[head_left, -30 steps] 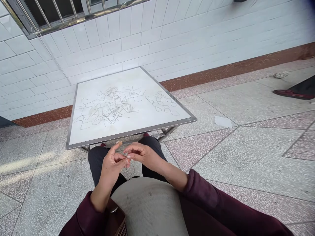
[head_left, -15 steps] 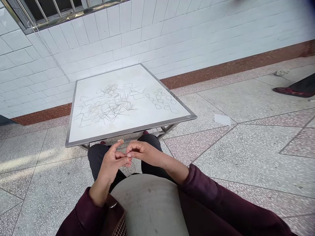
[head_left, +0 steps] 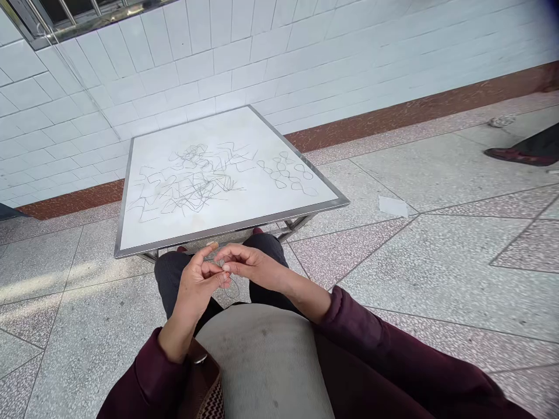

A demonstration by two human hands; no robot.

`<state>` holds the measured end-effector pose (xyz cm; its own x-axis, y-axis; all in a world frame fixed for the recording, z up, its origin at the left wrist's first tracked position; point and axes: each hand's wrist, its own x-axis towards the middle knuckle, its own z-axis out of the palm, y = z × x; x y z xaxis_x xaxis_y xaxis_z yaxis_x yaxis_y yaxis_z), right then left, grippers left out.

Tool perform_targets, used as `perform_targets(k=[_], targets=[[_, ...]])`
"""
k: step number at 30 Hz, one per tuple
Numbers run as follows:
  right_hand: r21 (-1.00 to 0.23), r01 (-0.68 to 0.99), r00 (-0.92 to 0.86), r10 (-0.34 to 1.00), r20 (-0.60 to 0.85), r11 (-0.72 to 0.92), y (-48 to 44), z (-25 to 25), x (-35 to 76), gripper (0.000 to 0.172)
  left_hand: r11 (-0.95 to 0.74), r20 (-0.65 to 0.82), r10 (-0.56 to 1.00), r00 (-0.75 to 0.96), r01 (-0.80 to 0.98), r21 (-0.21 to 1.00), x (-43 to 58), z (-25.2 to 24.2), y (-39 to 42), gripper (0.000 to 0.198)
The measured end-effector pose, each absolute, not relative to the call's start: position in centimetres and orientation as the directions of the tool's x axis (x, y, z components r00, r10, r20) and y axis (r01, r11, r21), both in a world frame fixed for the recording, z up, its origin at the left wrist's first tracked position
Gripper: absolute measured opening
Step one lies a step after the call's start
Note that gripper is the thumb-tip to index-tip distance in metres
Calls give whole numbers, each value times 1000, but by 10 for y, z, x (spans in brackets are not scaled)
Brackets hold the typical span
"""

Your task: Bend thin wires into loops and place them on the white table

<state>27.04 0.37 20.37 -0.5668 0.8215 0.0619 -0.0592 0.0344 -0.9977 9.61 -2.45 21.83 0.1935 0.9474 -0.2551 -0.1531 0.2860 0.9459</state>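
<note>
Above my lap, a thin dark wire [head_left: 238,287] hangs in a loop below my fingers. My left hand [head_left: 197,285] pinches it between thumb and fingers, with the index finger stretched up. Touching the left fingertips, my right hand [head_left: 253,266] is closed on the same wire with thumb and fingertips. The exact grip point is hidden by the fingers. Beyond my hands, a white table [head_left: 174,233] with a metal rim carries a tangled heap of bent wires [head_left: 196,186]. To the right on it lie several wires shaped into rounded loops [head_left: 286,171].
A tiled wall [head_left: 209,70] with a barred window stands behind the table. On the speckled floor to the right lie a white paper piece [head_left: 393,206] and a greyish bundle [head_left: 502,121]. Another person's shoe [head_left: 519,156] shows at the far right. A bag [head_left: 205,372] hangs at my left side.
My right fingers have shifted slightly left and up against the left hand, with the index finger lifting a little. Both hands stay on the wire. The view has tilted slightly.
</note>
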Motion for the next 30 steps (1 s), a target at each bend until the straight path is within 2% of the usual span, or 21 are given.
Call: perform_targets(k=[3, 5, 9, 11, 13, 16, 23, 30], targets=[[-996, -72, -539, 838, 79, 47, 1, 198, 269, 35, 227, -205, 971, 126, -193, 955, 96, 217, -24, 64], [-996, -12, -494, 865, 84, 89, -2, 196, 268, 36, 181, -171, 983, 61, -240, 954, 95, 216, -24, 62], [-939, 285, -382, 921, 73, 193, -12, 194, 260, 46, 88, -121, 990, -79, -336, 938, 96, 214, -23, 62], [-855, 439, -329, 935, 134, 277, -17, 192, 254, 43, 51, -106, 986, -130, -368, 929, 98, 213, -22, 63], [-777, 521, -326, 924, 203, 354, -20, 191, 249, 34, 22, -94, 981, -170, -385, 923, 99, 214, -21, 63], [-703, 562, -354, 894, 273, 437, -21, 188, 245, 26, -9, -70, 978, -197, -374, 928, 100, 214, -21, 62], [-570, 592, -396, 822, 410, 570, -20, 180, 247, 21, -29, -35, 982, -188, -328, 944, 100, 211, -20, 54], [-510, 596, -411, 781, 470, 620, -19, 176, 252, 20, -15, -29, 991, -132, -323, 946, 99, 210, -19, 51]])
